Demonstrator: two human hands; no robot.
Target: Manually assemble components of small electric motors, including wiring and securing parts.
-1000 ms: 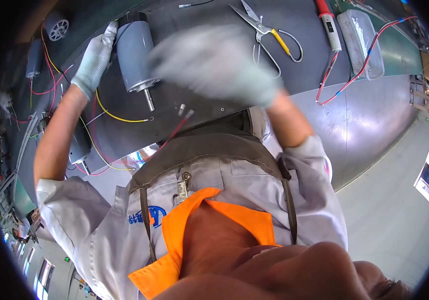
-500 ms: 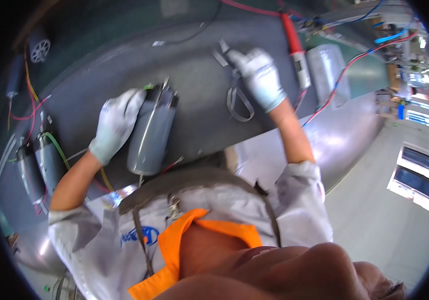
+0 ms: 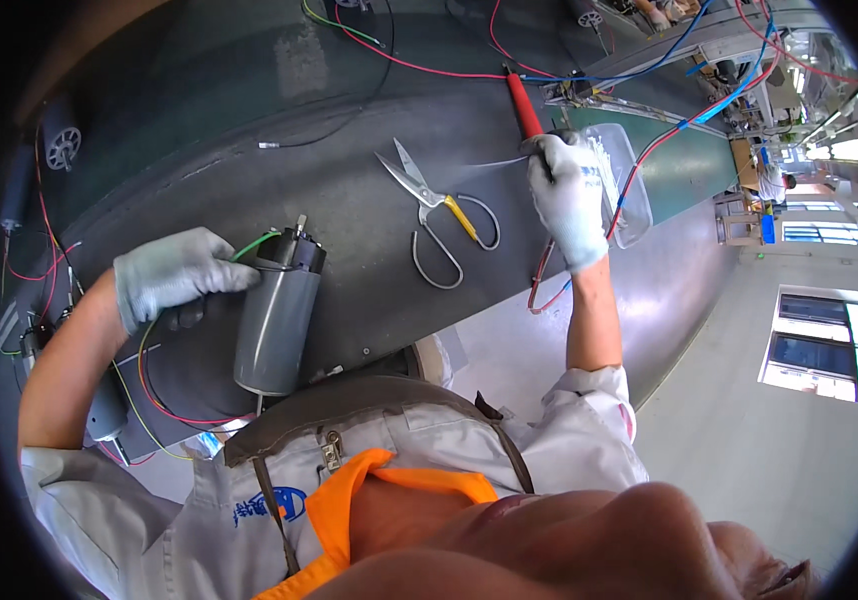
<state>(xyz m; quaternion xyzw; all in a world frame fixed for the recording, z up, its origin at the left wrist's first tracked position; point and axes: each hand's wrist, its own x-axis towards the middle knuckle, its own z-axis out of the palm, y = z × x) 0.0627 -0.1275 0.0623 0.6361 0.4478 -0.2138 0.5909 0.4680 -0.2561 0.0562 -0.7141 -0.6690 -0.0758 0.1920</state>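
My left hand (image 3: 184,275), in a pale glove, is closed on a green wire (image 3: 257,244) beside a grey cylindrical motor (image 3: 277,330). Its fingertips reach the motor's upper side, where a thin band and the shaft show. In its pale glove with dark fingertips, my right hand (image 3: 569,200) curls over a pen-shaped tool with a red end (image 3: 523,105) and hides most of its body. From beside those fingers a thin pale strip (image 3: 497,163) juts left; I cannot tell whether it is held. Scissors with a yellow-wrapped handle (image 3: 461,217) lie with blades apart between my hands.
Right of my right hand stands a clear plastic box (image 3: 633,220) with white strips in it. More motors (image 3: 107,408) and loose wires lie at the left. A dark cable (image 3: 324,140) runs over the far bench, and red and blue cables (image 3: 689,122) cross the right side.
My right hand has left the scissors on the bench and moved right to the red-ended tool. My left hand has shifted from the motor's top to its left side. The view has shifted too.
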